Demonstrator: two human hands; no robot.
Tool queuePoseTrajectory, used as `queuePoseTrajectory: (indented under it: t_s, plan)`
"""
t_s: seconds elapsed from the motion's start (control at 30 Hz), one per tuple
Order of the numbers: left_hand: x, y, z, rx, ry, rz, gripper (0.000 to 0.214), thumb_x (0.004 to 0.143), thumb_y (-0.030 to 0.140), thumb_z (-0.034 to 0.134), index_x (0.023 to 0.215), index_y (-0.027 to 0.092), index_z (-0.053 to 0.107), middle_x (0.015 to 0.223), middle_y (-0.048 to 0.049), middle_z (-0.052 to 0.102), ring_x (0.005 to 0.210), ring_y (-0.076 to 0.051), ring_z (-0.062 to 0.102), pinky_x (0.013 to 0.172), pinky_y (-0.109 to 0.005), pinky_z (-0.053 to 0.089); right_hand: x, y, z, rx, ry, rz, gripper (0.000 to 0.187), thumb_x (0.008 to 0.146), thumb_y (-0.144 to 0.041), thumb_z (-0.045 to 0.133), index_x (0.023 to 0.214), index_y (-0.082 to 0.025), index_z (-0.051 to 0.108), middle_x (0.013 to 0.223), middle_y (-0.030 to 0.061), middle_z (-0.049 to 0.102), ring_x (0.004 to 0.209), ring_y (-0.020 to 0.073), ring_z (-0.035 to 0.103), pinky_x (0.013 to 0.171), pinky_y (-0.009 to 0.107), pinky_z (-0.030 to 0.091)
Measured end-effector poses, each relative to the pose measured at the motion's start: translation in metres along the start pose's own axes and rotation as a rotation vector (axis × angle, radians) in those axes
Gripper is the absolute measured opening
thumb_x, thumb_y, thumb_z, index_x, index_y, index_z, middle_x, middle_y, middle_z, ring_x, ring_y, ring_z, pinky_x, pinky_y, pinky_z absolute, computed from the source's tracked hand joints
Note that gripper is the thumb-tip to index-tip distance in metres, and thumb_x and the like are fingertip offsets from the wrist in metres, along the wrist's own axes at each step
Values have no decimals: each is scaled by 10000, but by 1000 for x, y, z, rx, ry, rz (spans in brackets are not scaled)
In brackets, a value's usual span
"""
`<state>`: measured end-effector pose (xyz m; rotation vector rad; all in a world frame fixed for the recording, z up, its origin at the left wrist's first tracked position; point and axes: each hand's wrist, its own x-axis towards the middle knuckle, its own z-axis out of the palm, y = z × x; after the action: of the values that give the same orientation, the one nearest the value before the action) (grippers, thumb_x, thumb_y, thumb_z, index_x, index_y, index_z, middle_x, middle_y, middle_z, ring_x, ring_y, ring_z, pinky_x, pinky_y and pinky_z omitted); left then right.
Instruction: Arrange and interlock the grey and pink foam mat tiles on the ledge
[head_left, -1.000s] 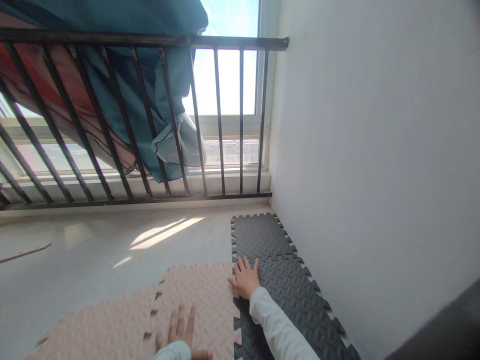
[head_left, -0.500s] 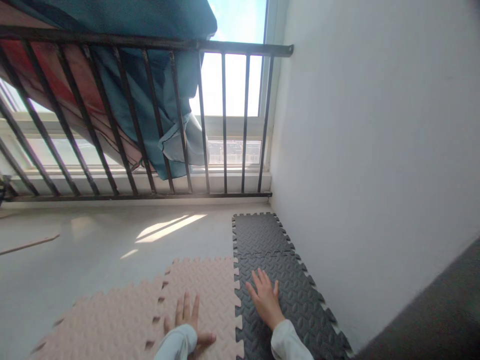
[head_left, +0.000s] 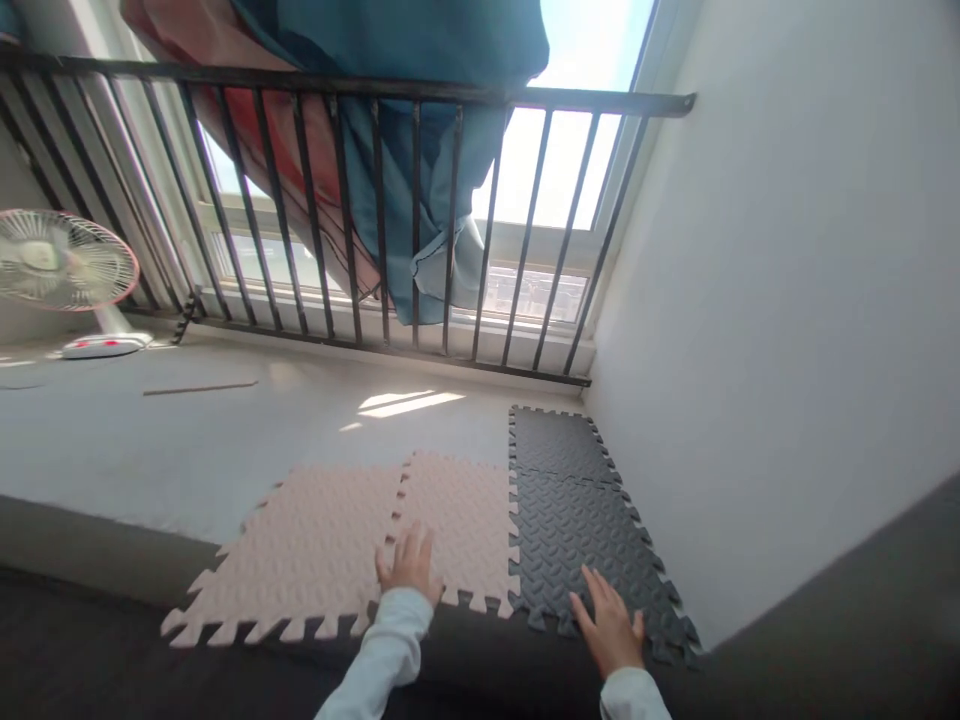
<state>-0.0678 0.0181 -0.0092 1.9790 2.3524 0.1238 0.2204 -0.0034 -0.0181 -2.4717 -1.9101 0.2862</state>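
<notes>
Two pink foam mat tiles lie side by side on the ledge: a left tile [head_left: 315,545] and a right tile [head_left: 469,515]. My left hand [head_left: 411,566] is over the seam between them near their front edge, fingers spread. To the right, two black foam mat tiles form a strip along the wall, a front tile [head_left: 577,535] and a back tile [head_left: 559,440]. My right hand [head_left: 609,618] is at the front tile's near edge with its fingers apart, holding nothing. Whether either palm presses down, I cannot tell.
A black metal railing [head_left: 420,350] runs along the window, with blue and red cloth [head_left: 435,150] hanging behind it. At the left stands a fan [head_left: 67,265]; a thin brown strip [head_left: 199,388] lies on the pale ledge [head_left: 172,450]. A white wall [head_left: 787,300] borders the right.
The view has swung left and back, bringing the fan and the ledge's front edge into sight. My left hand has shifted to the pink tiles' seam; my right hand has drawn back toward the black tile's front edge.
</notes>
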Motion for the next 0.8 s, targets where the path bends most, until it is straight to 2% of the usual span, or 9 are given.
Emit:
queuePoseTrajectory:
  t_s: [0.07,0.17,0.23,0.3,0.4,0.5,0.57,0.7,0.8]
  plan:
    - [-27,-36,-5,46,66,-156,468,719,250,414,1176,258,512,1312,-78,432,1196,-260,341,1010,-535,96,3,4,6,1,27,8,518,808,-398,245,1292,-255,363,1335,37,387,1210,211,354,966,546,252]
    - [-55,-88,-7,83,31,-360,407,755,311,371,1092,183,563,1148,-123,539,1045,-251,469,917,-462,290,6,2,15,-9,96,-3,509,801,-383,252,1265,-246,409,1304,45,428,1191,220,378,946,529,288]
    - [-60,-112,-5,63,-31,-421,411,773,356,358,1067,156,565,1092,-130,559,990,-241,506,829,-403,368,7,-2,20,-19,139,-17,499,796,-371,261,1244,-242,438,1287,48,447,1187,227,381,934,534,297]
    - [-56,-127,-1,40,-80,-409,413,796,358,335,1061,140,565,1093,-134,562,977,-228,524,809,-366,388,8,-5,23,-22,158,-22,491,796,-358,258,1233,-240,449,1278,50,456,1184,231,382,923,543,301]
    - [-39,-134,3,33,-171,-369,411,818,325,312,1027,108,591,1089,-152,579,966,-219,548,833,-336,390,7,-9,20,-13,129,-21,493,804,-351,251,1254,-241,419,1289,54,444,1190,229,372,918,561,292]
    - [-24,-130,1,43,-302,-367,423,826,330,307,1007,100,612,1074,-160,599,963,-223,566,817,-319,408,4,-12,12,-30,40,-6,500,802,-338,284,1287,-249,368,1326,51,399,1217,224,337,941,583,246]
    - [-20,-126,-2,68,-341,-365,417,827,321,304,1002,112,620,1056,-154,614,958,-221,576,815,-314,414,2,-14,7,-43,-1,5,501,806,-329,295,1298,-254,348,1348,46,367,1233,220,314,955,589,219]
    - [-20,-118,1,75,-308,-347,405,806,259,285,877,134,663,967,-139,658,927,-226,596,817,-325,421,-1,-14,5,-60,-22,9,503,809,-327,302,1308,-268,328,1365,38,339,1253,219,282,969,595,182]
    - [-19,-115,7,-5,-213,-382,331,723,219,342,703,193,671,826,-97,691,857,-246,617,796,-363,438,-1,-10,11,-59,-34,-43,519,799,-321,308,1315,-275,311,1381,33,305,1265,220,258,969,615,144]
